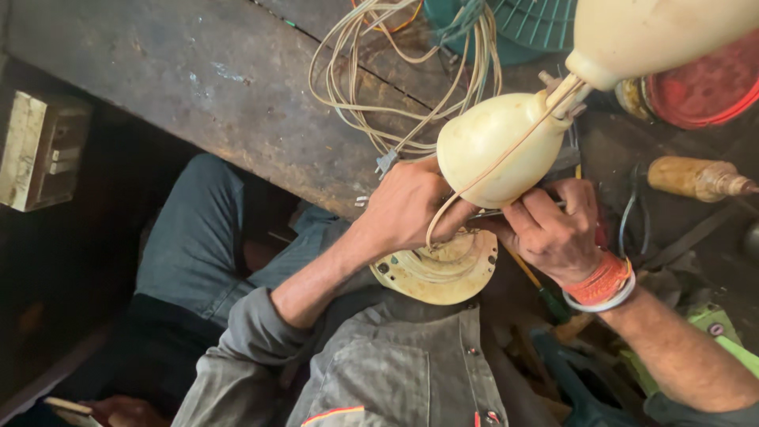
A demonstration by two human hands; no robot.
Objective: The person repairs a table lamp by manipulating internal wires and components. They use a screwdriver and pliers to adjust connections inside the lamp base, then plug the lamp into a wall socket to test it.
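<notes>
A cream dome-shaped motor housing hangs on a short neck from a larger cream body at the top right. My left hand presses against the dome's left underside and pinches a thin beige wire that loops down from the neck. My right hand, with orange and white bangles at the wrist, is curled under the dome's right side around a thin metal tool. Just below both hands sits a round cream plate with ridged rings.
A tangle of beige cord with a plug lies on the worn wooden bench. A teal grille, a red round lid and a wooden-handled tool are to the right. A green-handled screwdriver lies lower down.
</notes>
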